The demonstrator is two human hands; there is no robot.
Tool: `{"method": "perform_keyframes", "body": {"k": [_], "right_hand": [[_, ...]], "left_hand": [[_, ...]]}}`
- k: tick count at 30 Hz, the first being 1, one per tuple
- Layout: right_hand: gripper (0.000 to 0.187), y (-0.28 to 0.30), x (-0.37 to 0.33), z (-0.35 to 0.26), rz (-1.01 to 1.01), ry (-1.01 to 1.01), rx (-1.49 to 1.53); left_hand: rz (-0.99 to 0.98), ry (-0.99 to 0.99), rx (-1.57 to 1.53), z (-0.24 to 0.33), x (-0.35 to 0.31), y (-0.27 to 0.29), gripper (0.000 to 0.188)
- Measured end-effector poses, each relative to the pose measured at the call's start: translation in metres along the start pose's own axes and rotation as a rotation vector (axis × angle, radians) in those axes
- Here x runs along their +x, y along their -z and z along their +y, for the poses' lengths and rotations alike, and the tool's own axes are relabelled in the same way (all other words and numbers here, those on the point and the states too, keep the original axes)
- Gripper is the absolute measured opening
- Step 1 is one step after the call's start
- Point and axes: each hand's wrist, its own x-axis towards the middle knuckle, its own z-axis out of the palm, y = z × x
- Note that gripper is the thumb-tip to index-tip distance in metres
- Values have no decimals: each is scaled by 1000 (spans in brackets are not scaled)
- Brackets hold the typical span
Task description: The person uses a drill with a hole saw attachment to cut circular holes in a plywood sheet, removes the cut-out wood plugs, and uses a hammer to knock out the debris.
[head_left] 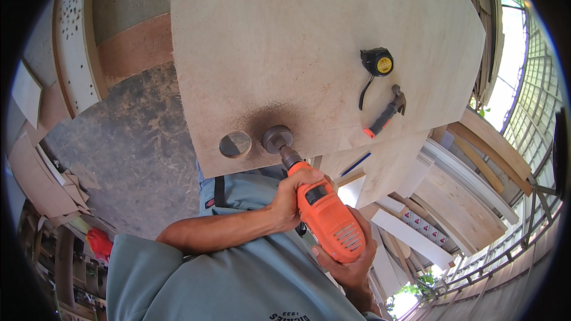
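Note:
An orange power drill (328, 217) is gripped in both my hands. My left hand (288, 199) wraps around its front, just behind the chuck. My right hand (355, 266) closes around the rear of the body, where the handle is mostly hidden. A round hole saw (277, 138) on the drill meets the plywood sheet (267, 41) near its front edge. Dark dust (267, 117) fans out on the wood beyond the saw. Just left of it, a round hole (235, 144) is cut through the sheet.
On the sheet's right side lie a black and yellow tape measure (377, 61) and a hammer (389, 112). A blue pencil (355, 164) rests on a lower board to the right. Stacked planks (458, 199) stand at the right; cardboard (44, 181) is on the left.

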Motion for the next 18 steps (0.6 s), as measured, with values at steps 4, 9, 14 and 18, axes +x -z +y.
{"method": "perform_keyframes", "body": {"k": [4, 9, 14, 18], "right_hand": [[82, 0, -1, 2, -3, 1, -1], [82, 0, -1, 3, -11, 2, -1], [82, 0, -3, 7, -14, 31, -20], [83, 0, -3, 9, -12, 50, -17]], "left_hand": [[-10, -3, 5, 0, 0, 0, 42], [-20, -18, 17, -1, 1, 2, 43], [-27, -23, 38, -2, 0, 2, 45], [-47, -25, 46, -1, 0, 3, 45]]}}
